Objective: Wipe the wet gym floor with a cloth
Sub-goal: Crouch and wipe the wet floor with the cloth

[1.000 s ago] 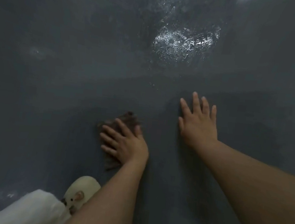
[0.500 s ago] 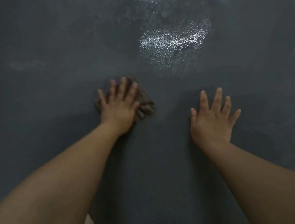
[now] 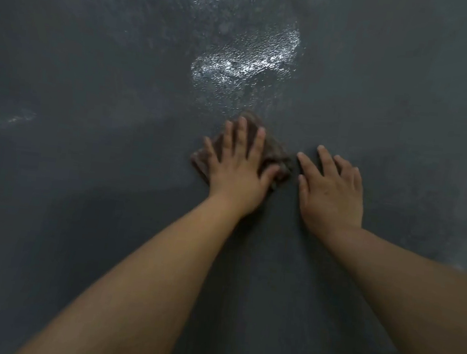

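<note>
Left hand (image 3: 237, 167) presses seemingly brown cloth (image 3: 275, 158) flat on wet floor (image 3: 76, 217)

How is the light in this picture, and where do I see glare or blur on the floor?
Head view: dim overall; strong white glare on the wet patch ahead of the cloth; the corners fall dark, the left hand and right hand are slightly soft, and the forearms cast shadows on the floor.

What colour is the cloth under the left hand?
Dark brown cloth, seen in the head view, on the dark grey floor.
</note>
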Tool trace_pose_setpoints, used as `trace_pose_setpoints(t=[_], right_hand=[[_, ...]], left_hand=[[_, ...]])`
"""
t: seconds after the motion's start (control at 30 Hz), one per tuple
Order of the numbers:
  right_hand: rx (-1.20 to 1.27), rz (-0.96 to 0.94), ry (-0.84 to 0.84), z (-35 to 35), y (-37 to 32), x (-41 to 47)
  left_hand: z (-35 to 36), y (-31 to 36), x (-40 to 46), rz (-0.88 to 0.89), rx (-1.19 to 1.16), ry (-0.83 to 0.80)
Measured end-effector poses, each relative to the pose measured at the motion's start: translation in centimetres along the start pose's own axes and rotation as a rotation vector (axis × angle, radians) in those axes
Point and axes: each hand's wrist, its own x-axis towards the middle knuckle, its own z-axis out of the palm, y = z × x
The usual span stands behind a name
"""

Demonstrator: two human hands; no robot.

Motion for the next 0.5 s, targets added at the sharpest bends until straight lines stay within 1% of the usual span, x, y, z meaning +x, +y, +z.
trace_pose_setpoints(t=[0.1,0.17,0.23,0.27,0.3,0.33,0.4,0.5], right_hand=[[-0.004,-0.022,0.028,0.1,0.3,0.2],[-0.023,-0.025,0.026,0.1,0.3,0.4],[-0.022,0.005,0.033,0.0,0.3,1.0],[-0.023,0.028,0.012,0.0,0.3,1.4],[-0.027,0.045,-0.011,-0.1,0.3,1.7],[-0.032,0.058,-0.031,-0.2,0.2,2.0],[-0.040,0.072,-0.070,-0.3,0.1,2.4],[-0.072,0.064,-0.094,-0.1,0.2,2.3]], left_hand=[[1.5,1.1,-2.4,0.260,0.044,0.100],[1.5,-0.7,-2.0,0.418,0.077,0.102],[0.8,-2.9,-0.4,0.516,0.135,0.110],[0.2,-3.8,0.7,0.510,0.146,0.118],[-0.6,-4.7,1.9,0.462,0.150,0.110],[-1.2,-5.6,3.3,0.367,0.148,0.085],[-2.4,-7.5,6.3,0.039,0.096,0.050],[-4.2,-8.8,9.9,-0.405,-0.103,0.120]])
